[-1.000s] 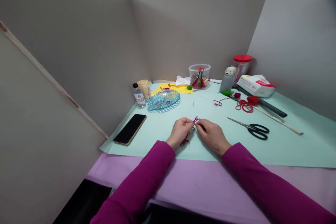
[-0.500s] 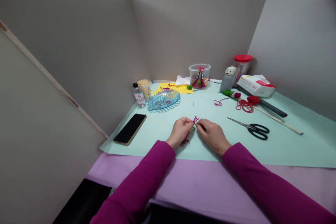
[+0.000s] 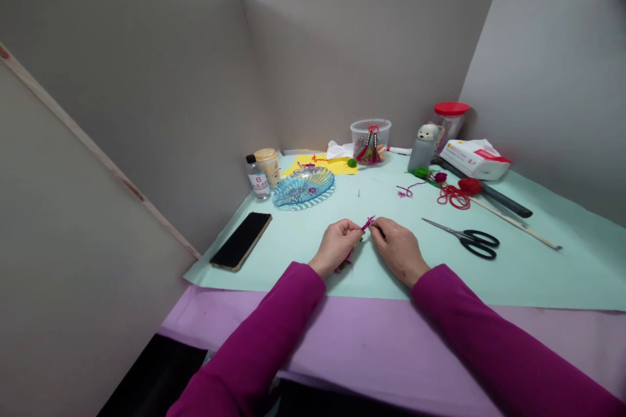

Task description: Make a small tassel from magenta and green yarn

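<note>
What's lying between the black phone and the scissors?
In the head view, the left hand and right hand lie between the black phone and the scissors, pinching magenta yarn above the mint paper.

The left hand (image 3: pixel 335 247) and right hand (image 3: pixel 398 251) hide most of the small magenta yarn piece (image 3: pixel 367 224), so its form I cannot tell; the bottom edge cuts the left sleeve (image 3: pixel 254 339).

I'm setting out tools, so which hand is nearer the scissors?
Right: the right hand lies beside the scissors, to their left in view. The left hand is farther away, beyond the right hand.
</note>
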`<state>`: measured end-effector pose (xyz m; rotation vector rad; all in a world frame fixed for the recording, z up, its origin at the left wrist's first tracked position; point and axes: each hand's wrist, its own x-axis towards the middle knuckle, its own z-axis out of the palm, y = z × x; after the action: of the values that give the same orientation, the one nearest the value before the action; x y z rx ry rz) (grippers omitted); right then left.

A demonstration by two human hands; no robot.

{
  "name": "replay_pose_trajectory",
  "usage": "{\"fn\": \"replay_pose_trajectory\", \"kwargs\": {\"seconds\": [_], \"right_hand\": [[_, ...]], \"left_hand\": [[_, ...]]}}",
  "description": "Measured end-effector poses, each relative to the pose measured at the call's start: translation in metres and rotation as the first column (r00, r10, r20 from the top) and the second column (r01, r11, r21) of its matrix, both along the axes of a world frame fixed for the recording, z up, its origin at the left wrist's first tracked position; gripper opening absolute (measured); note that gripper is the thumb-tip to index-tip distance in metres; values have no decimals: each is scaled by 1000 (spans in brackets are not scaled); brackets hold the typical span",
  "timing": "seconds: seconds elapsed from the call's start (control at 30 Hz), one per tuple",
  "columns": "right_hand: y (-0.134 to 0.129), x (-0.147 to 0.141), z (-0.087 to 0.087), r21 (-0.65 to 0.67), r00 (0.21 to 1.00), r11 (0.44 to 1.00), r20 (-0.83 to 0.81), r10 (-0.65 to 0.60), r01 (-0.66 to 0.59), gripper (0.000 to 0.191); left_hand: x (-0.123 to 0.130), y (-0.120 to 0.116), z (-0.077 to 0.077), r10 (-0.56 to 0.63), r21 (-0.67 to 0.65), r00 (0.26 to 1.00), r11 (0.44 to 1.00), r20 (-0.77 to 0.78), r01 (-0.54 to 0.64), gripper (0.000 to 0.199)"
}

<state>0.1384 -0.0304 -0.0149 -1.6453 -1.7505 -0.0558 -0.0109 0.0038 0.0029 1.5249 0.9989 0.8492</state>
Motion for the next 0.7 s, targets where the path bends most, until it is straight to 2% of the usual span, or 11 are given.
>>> {"fn": "replay_pose_trajectory", "kwargs": {"seconds": [0.2, 0.37, 0.43, 0.53, 0.63, 0.7], "right_hand": [[5, 13, 2, 18, 982, 986, -95, -163, 165, 23], [4, 19, 9, 13, 926, 976, -318, -204, 219, 24], [2, 15, 12, -4, 883, 985, -443, -156, 172, 29], [-2, 3, 15, -87, 791, 996, -611, -34, -24, 34], [-6, -9, 17, -136, 663, 964, -747, 52, -228, 32], [-6, -13, 16, -126, 577, 952, -814, 61, -279, 31]], "left_hand": [[-2, 0, 0, 11, -33, 1000, 999, -17, -12, 19], [-3, 1, -2, 15, -23, 1000, 1000, -8, -15, 19], [-3, 1, -1, 17, -20, 1000, 1000, 1, -17, 19], [-3, 1, -1, 14, -11, 999, 1000, 38, -13, 20], [-2, 0, -1, -23, 10, 997, 1000, 68, 23, 25], [-1, -1, -1, -58, 24, 997, 998, 57, 57, 27]]}}
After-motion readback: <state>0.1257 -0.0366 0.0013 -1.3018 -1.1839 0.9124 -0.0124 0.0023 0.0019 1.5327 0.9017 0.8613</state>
